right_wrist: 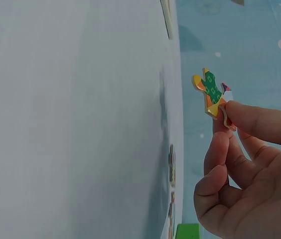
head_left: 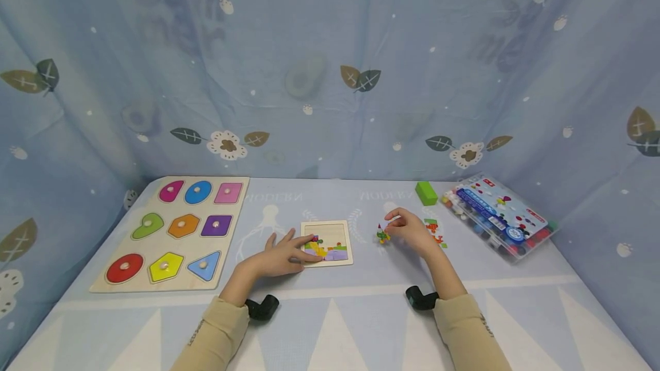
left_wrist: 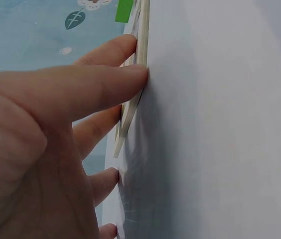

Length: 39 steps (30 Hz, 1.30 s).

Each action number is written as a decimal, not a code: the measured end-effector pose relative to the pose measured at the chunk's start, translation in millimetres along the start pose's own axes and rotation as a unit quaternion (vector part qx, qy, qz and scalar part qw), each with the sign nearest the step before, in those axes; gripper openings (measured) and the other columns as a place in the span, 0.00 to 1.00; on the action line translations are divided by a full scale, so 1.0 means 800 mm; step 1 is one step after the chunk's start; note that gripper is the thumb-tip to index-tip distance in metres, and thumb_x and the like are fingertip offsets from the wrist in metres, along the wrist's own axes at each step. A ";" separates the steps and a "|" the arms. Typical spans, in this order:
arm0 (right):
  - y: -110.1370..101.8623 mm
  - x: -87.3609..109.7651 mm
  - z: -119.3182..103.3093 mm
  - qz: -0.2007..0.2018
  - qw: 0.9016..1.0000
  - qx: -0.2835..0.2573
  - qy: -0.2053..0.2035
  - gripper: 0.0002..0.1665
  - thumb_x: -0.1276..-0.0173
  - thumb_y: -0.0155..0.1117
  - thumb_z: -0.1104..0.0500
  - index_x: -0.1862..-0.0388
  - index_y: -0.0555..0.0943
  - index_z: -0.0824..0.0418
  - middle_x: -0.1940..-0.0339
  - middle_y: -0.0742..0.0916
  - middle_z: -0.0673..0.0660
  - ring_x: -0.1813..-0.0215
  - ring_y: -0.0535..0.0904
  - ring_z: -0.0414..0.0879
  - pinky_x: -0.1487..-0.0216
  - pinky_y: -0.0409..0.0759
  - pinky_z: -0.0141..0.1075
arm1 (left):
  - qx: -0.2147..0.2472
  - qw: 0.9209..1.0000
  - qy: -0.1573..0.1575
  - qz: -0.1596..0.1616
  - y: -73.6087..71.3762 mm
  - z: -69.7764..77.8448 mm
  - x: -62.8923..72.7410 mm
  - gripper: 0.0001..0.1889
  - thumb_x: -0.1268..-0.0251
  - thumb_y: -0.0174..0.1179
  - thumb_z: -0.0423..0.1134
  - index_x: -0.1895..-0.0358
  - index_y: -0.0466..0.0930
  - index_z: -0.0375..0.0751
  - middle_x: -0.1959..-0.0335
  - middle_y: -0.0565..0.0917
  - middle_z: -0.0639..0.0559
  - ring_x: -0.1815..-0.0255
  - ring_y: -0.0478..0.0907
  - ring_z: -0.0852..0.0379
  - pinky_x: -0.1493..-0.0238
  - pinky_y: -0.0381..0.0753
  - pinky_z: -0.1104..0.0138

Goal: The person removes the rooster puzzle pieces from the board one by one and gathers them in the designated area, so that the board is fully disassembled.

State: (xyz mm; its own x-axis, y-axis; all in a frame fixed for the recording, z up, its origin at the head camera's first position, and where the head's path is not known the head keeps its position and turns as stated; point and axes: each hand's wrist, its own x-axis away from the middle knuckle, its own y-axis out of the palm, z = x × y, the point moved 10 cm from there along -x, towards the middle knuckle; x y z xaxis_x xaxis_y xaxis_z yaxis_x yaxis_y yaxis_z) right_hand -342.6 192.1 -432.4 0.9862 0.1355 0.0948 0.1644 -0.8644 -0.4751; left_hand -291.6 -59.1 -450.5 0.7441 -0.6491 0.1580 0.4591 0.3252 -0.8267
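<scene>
In the head view my left hand (head_left: pixel 275 259) lies over the left side of a small wooden puzzle tray (head_left: pixel 326 228), fingers spread. Bright pieces (head_left: pixel 334 253) fill the tray's lower part; bare wood shows above them. The left wrist view has the thumb (left_wrist: pixel 115 84) and fingers touching the tray's edge (left_wrist: pixel 129 117). To the tray's right, my right hand (head_left: pixel 411 231) pinches a small puzzle piece (right_wrist: pixel 211 92), green, yellow and orange, between thumb and fingers, raised off the table. Loose puzzle pieces (head_left: pixel 432 227) lie just beyond that hand.
A large wooden shape board (head_left: pixel 193 256) with knobbed shapes occupies the left of the table. At the back right are a green block (head_left: pixel 426 193) and a clear plastic case (head_left: pixel 500 216) of colourful parts. A patterned blue curtain (head_left: pixel 330 130) hangs behind the table.
</scene>
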 end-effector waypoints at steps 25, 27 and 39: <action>-0.068 0.029 0.043 0.018 0.988 0.122 0.089 0.14 0.42 0.60 0.68 0.56 0.77 0.72 0.71 0.80 0.58 0.70 0.75 0.44 0.68 0.74 0.36 | 0.004 1.000 -0.002 -0.004 0.000 0.001 0.001 0.18 0.35 0.54 0.37 0.44 0.78 0.56 0.28 0.55 0.47 0.28 0.36 0.34 0.38 0.27 0.35; -0.071 0.029 0.043 0.024 0.986 0.137 0.091 0.13 0.42 0.60 0.68 0.57 0.78 0.71 0.71 0.80 0.58 0.70 0.75 0.45 0.68 0.74 0.36 | 0.008 1.000 0.001 -0.003 -0.002 0.002 0.002 0.18 0.35 0.54 0.36 0.44 0.78 0.56 0.28 0.56 0.46 0.28 0.36 0.34 0.39 0.26 0.35; -0.076 0.028 0.041 0.043 0.977 0.189 0.084 0.14 0.44 0.63 0.65 0.58 0.80 0.68 0.69 0.82 0.59 0.67 0.76 0.48 0.67 0.72 0.37 | 0.023 1.000 0.007 0.014 -0.005 0.001 0.000 0.17 0.37 0.55 0.35 0.46 0.80 0.55 0.29 0.57 0.45 0.28 0.36 0.34 0.39 0.26 0.35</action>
State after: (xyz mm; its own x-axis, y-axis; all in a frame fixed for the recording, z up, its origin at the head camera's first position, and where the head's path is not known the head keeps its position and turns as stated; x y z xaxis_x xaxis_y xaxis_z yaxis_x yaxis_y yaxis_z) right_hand -329.7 263.7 -429.7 0.9852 -0.0396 0.1671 0.1063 -0.6234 -0.7746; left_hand -292.6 -59.7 -446.9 0.7504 -0.6487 0.1268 0.4600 0.3749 -0.8049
